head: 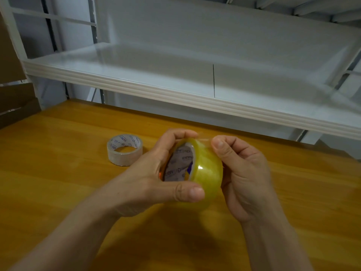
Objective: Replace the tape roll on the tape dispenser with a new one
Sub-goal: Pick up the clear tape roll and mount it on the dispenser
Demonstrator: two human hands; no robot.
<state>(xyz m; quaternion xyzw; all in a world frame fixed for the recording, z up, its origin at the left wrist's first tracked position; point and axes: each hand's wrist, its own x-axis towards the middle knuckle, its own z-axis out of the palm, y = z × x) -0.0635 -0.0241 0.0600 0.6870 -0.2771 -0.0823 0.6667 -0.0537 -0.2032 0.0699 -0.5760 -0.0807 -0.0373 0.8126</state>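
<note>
Yellowish transparent packing tape, a full roll (203, 173), is held above the wooden desk (58, 192) in the head view, near the middle of the frame. Left hand (156, 173) grasps the roll: its thumb (189, 192) presses the near side of the outer winding and its fingers curl over the far upper edge, so the printed cardboard core faces left and toward the camera. A small orange part (160, 174) shows at the core's lower left edge, behind the left palm; what it belongs to cannot be told. Right hand (244, 173) has its fingers curled, with thumb and forefinger pinched at the top of the roll on a short clear strip of tape (203, 138) lifted from the winding. A second tape roll (124, 149), nearly used up and showing mostly its pale printed core, lies flat on the desk to the left of the hands, apart from them. Behind the desk stands a white metal shelf (156, 75); brown cardboard (11, 90) sits at the left edge.
</note>
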